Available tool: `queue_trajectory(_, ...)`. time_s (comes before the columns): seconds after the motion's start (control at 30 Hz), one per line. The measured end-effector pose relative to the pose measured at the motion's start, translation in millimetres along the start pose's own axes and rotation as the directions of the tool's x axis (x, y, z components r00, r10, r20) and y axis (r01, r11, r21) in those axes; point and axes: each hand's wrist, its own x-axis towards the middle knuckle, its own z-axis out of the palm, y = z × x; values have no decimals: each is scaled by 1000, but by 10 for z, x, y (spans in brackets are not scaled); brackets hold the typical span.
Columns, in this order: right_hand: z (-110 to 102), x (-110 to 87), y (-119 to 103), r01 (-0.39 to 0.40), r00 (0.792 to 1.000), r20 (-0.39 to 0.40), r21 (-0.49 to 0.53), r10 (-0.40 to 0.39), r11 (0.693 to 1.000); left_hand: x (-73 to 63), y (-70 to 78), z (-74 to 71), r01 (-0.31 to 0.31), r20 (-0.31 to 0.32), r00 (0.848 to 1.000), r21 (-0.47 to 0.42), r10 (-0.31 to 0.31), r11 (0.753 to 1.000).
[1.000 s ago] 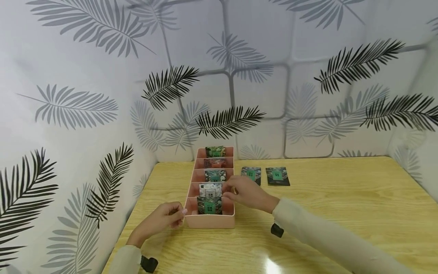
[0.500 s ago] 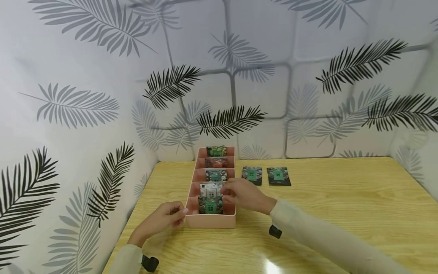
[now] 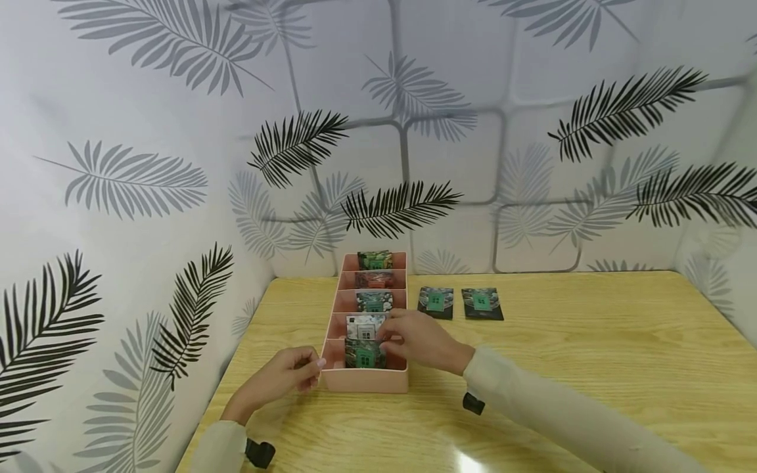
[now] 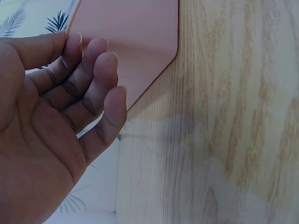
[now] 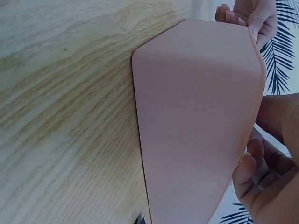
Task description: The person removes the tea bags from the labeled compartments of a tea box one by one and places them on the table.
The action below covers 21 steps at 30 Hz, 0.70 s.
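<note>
A long pink divided organizer box [image 3: 365, 381] stands on the table with a row of upright sachets in it. My left hand [image 3: 290, 371] pinches its rim at the front left corner with thumb and forefinger, the other fingers loosely curled. In the front compartment stands a dark sachet with a green label [image 3: 361, 355]. My right hand [image 3: 422, 338] reaches over the box's right wall, thumb and forefinger at this sachet's upper right corner. Behind it is a white sachet [image 3: 362, 327]. In the right wrist view the wall hides the right fingertips' contact.
Two flat dark sachets with green labels, a left one [image 3: 435, 302] and a right one [image 3: 481, 302], lie right of the box. Farther compartments hold a dark-and-white sachet [image 3: 374, 302], a red one [image 3: 374, 280] and a green one [image 3: 374, 261]. A leaf-patterned wall covering [image 3: 437, 226] stands behind the wooden table [image 3: 562, 355].
My right hand has moved slightly down and left, from beside the white sachet to the front dark sachet's corner. The left hand has stayed at the box corner.
</note>
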Motion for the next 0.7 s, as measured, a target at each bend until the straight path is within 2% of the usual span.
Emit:
queue_trajectory(0.2, 9, -30, -79, 8, 1000, -3, 24, -8, 1000, 5, -20, -3, 6, -6, 1000, 11, -6, 1000)
queue_trajectory(0.33, -2, -25, -146, 21, 999, 32, 55, -23, 998, 4, -20, -5, 12, -5, 1000, 13, -12, 1000)
queue_trajectory(0.47, -7, -16, -178, 2, 997, 75, 86, -9, 996, 1, -14, -5, 11, -8, 1000, 15, -11, 1000)
queue_trajectory(0.7, -4, -32, -171, -2, 996, 89, 101, -7, 995, 0, -20, 2, 0, -10, 1000, 15, 0, 1000)
